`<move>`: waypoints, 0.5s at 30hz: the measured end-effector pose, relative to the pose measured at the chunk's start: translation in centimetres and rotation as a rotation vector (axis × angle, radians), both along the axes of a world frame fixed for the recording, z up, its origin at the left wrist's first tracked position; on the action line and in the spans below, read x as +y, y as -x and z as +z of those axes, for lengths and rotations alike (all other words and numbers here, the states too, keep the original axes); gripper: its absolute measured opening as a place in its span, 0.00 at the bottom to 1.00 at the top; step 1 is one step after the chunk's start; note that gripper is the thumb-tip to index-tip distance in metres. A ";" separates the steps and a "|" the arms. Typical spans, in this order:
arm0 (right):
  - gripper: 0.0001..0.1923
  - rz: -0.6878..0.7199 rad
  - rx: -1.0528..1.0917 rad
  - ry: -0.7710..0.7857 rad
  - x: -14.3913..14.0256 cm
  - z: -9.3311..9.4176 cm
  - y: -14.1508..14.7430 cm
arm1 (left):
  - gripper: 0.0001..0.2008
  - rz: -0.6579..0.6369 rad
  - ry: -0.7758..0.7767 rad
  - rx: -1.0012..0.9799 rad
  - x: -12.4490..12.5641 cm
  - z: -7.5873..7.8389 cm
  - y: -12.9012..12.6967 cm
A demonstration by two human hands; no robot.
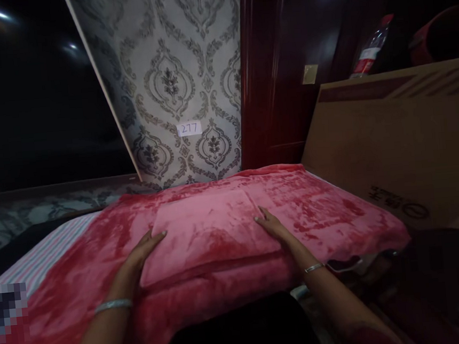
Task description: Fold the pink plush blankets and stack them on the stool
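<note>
A pink plush cloth (205, 222), folded into a flat rectangle, lies on a larger red-and-pink plush blanket (316, 202). My left hand (145, 246) is at the cloth's left edge, its thumb stretched over the top and its other fingers mostly hidden down the side. On the opposite edge rests my right hand (272, 226), thumb pointing inward and fingers stretched forward. Both hands touch the cloth without visibly closing round it. The front edge of the fold shows a dark crease above the blanket.
Striped fabric (55, 249) shows at the left under the blanket. A big cardboard box (395, 141) stands at the right, with a plastic bottle (369, 52) on top. Behind are a patterned wall (187, 52) with a paper label (189, 128), and a large dark screen (38, 97).
</note>
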State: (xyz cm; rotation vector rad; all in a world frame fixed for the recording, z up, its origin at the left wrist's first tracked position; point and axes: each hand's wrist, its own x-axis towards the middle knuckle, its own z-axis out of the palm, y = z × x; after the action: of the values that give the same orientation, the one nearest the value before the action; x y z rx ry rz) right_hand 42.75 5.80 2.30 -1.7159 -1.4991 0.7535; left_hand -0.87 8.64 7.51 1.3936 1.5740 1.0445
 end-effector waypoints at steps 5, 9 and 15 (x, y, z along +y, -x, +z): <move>0.42 0.065 0.404 -0.022 -2.6 -1.1 -0.5 | 0.45 -0.034 0.191 -0.377 -3.5 0.1 0.2; 0.46 0.099 0.541 -0.026 -2.6 0.0 -0.3 | 0.50 -0.024 0.108 -0.307 -3.3 0.5 0.2; 0.45 0.007 0.430 -0.088 -3.5 0.6 -1.2 | 0.46 0.016 0.001 -0.054 -3.6 1.3 1.0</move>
State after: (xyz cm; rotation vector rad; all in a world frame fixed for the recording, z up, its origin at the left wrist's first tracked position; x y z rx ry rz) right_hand 43.99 2.34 2.94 -1.3755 -1.2203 0.9732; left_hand -1.84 5.06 8.76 1.3428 1.5487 1.0824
